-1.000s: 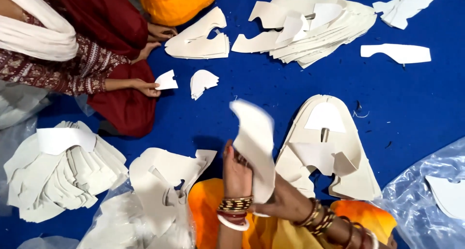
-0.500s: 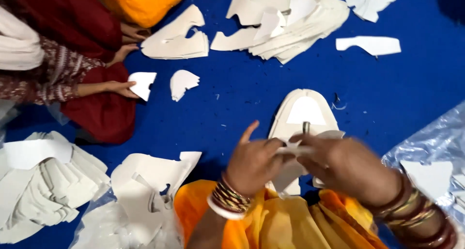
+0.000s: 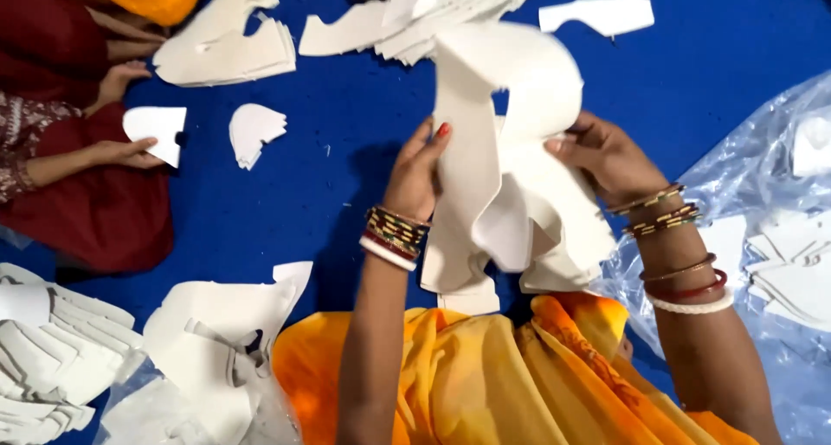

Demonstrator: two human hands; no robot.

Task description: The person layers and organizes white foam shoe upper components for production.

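White foam cut-outs (image 3: 511,177) gripped in both hands (image 3: 415,172) (image 3: 606,155), fingertips hidden behind.

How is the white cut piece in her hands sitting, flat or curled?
Curled: white piece is lifted off the blue floor, bending over between left hand and right hand.

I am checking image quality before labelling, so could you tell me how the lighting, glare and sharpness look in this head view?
Head view: light even and soft; the white cut piece held by the left hand and right hand is nearly blown out; mild sheen on the clear plastic sheet; edges slightly soft, no strong blur.
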